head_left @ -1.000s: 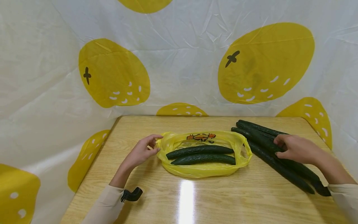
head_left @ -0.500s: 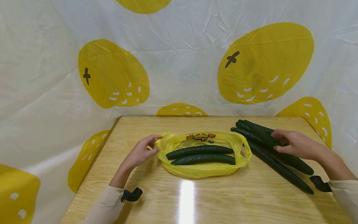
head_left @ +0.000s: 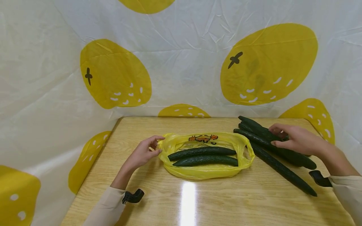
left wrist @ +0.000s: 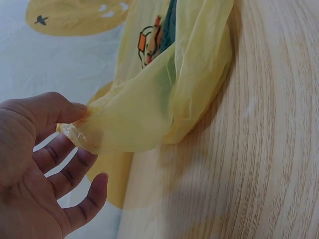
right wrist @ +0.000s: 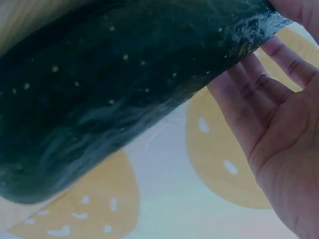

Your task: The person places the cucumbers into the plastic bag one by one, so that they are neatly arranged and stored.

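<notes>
A yellow plastic bag (head_left: pixel 195 173) lies on the table with its mouth spread, and two dark green cucumbers (head_left: pixel 202 152) rest side by side inside. My left hand (head_left: pixel 142 153) pinches the bag's left edge between thumb and forefinger; in the left wrist view the thumb (left wrist: pixel 67 110) presses on the yellow film while the other fingers spread. On the right, my right hand (head_left: pixel 301 140) grips a cucumber (head_left: pixel 251 123) around its middle, over the pile of others. That cucumber (right wrist: pixel 114 89) fills much of the right wrist view, thumb on one side and fingers under the other.
Several more cucumbers (head_left: pixel 282 171) lie slantwise right of the bag, close to its right handle. The wooden table (head_left: pixel 152 201) meets a white curtain (head_left: pixel 183 75) with yellow fruit prints at the back and sides. Each wrist wears a black camera mount (head_left: pixel 134 196).
My right hand has moved up and to the left with the cucumber, whose far end now sticks out beyond the pile. The left hand and the bag have stayed in place.
</notes>
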`<control>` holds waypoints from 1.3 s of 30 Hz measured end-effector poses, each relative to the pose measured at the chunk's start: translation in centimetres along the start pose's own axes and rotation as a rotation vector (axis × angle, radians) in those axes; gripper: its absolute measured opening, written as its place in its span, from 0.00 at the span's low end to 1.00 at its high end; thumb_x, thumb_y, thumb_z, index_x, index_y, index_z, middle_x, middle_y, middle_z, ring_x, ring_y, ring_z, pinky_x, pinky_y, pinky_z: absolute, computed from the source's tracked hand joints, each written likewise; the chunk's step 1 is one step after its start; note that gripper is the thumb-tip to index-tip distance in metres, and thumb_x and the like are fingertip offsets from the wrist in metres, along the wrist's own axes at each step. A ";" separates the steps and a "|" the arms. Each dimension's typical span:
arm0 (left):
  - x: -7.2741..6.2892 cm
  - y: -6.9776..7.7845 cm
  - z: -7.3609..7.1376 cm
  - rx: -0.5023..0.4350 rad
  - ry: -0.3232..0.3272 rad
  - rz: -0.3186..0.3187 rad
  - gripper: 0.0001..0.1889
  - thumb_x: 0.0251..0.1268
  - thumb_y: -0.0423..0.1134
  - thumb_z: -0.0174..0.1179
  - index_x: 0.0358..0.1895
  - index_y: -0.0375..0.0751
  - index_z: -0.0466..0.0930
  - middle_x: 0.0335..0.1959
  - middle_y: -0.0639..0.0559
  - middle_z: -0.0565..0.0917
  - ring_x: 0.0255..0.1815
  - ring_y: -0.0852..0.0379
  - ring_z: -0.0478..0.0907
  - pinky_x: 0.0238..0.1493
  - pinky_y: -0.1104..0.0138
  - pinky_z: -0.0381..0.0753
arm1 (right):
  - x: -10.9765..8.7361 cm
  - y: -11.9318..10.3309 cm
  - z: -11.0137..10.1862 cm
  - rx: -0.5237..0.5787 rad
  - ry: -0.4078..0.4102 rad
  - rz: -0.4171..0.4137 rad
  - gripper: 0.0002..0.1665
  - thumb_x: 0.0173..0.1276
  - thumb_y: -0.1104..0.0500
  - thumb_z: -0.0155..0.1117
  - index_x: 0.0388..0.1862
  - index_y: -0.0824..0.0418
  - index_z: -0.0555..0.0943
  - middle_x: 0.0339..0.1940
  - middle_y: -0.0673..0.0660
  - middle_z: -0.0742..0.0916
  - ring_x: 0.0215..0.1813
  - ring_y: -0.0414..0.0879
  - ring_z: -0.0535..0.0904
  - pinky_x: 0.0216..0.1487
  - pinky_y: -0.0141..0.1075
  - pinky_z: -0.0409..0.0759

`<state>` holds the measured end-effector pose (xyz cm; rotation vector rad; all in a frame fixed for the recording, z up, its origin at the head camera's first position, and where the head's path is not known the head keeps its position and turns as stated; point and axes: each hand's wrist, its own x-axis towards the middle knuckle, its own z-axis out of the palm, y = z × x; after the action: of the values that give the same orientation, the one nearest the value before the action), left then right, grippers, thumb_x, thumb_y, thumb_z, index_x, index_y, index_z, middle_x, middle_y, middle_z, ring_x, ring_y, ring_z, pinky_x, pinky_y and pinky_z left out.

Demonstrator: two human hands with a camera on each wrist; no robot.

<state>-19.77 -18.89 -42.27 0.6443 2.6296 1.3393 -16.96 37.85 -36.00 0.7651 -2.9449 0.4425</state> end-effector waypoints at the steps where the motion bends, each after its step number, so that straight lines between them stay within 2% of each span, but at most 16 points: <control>1: 0.0 0.0 0.0 0.000 -0.001 0.000 0.24 0.69 0.31 0.65 0.67 0.41 0.76 0.39 0.47 0.77 0.42 0.51 0.78 0.37 0.65 0.80 | 0.2 -0.2 -0.1 0.009 -0.004 -0.009 0.24 0.66 0.55 0.74 0.57 0.61 0.79 0.50 0.55 0.87 0.45 0.49 0.85 0.44 0.46 0.84; 8: -0.1 0.1 0.0 0.009 -0.003 -0.001 0.24 0.69 0.31 0.65 0.68 0.41 0.76 0.39 0.48 0.76 0.42 0.51 0.77 0.37 0.64 0.80 | 1.7 -1.5 -0.9 0.066 0.003 -0.023 0.24 0.67 0.55 0.73 0.59 0.60 0.80 0.53 0.54 0.87 0.47 0.50 0.85 0.44 0.43 0.84; 17: -0.1 0.0 0.0 0.009 0.004 0.009 0.24 0.68 0.32 0.66 0.67 0.41 0.76 0.39 0.47 0.76 0.42 0.51 0.77 0.38 0.64 0.80 | 3.8 -3.3 -1.7 0.111 0.038 -0.097 0.24 0.65 0.56 0.75 0.60 0.56 0.82 0.52 0.50 0.88 0.46 0.45 0.85 0.41 0.37 0.83; 27: 0.0 0.0 -0.1 0.009 0.004 0.010 0.24 0.68 0.31 0.66 0.67 0.41 0.76 0.40 0.47 0.76 0.42 0.51 0.78 0.38 0.64 0.80 | 6.3 -6.1 -2.5 0.115 0.051 -0.201 0.23 0.65 0.57 0.74 0.58 0.57 0.82 0.51 0.50 0.88 0.45 0.43 0.86 0.42 0.42 0.85; 39: 0.0 0.0 -0.1 0.002 0.011 0.018 0.25 0.67 0.31 0.66 0.67 0.40 0.76 0.40 0.46 0.77 0.41 0.50 0.79 0.34 0.66 0.79 | 8.5 -8.9 -2.7 0.176 0.061 -0.293 0.24 0.63 0.59 0.76 0.58 0.55 0.81 0.52 0.48 0.87 0.47 0.43 0.86 0.44 0.40 0.86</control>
<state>-19.81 -18.96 -42.16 0.6639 2.6403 1.3497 -20.05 27.22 -29.96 1.1588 -2.7017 0.6900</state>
